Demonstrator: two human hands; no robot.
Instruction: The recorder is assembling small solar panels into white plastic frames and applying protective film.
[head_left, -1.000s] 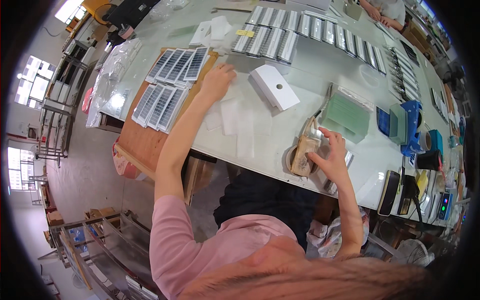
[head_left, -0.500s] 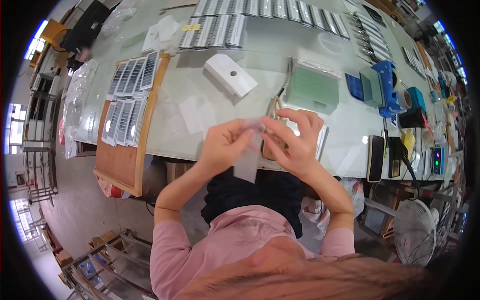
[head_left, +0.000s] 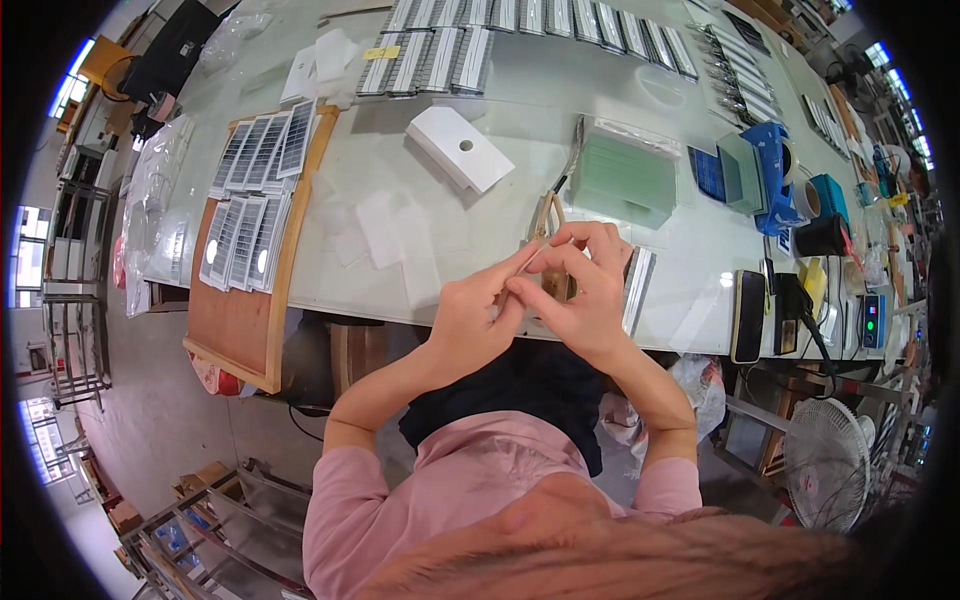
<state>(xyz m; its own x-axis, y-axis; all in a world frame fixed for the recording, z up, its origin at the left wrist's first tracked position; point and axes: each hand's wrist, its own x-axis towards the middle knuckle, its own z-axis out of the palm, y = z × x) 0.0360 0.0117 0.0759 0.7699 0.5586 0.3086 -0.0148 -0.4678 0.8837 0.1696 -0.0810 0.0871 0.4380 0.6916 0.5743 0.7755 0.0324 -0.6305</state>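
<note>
I'm seeing left hand [head_left: 472, 318] and right hand [head_left: 588, 298] touching, fingers bent | I can't tell what they're pinching | thin white sheets [head_left: 382, 232] are lying leftward

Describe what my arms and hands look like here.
The left sleeve and right sleeve are pink and short, ending near the elbows. The left hand and right hand are gloveless, with no watch or bracelet visible at either wrist.

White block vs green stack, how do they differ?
The white block is opaque; the green stack looks glassy. The white block shows a round hole; the green stack shows none. The white block lies left of the green stack. Both rest on the table.
</note>
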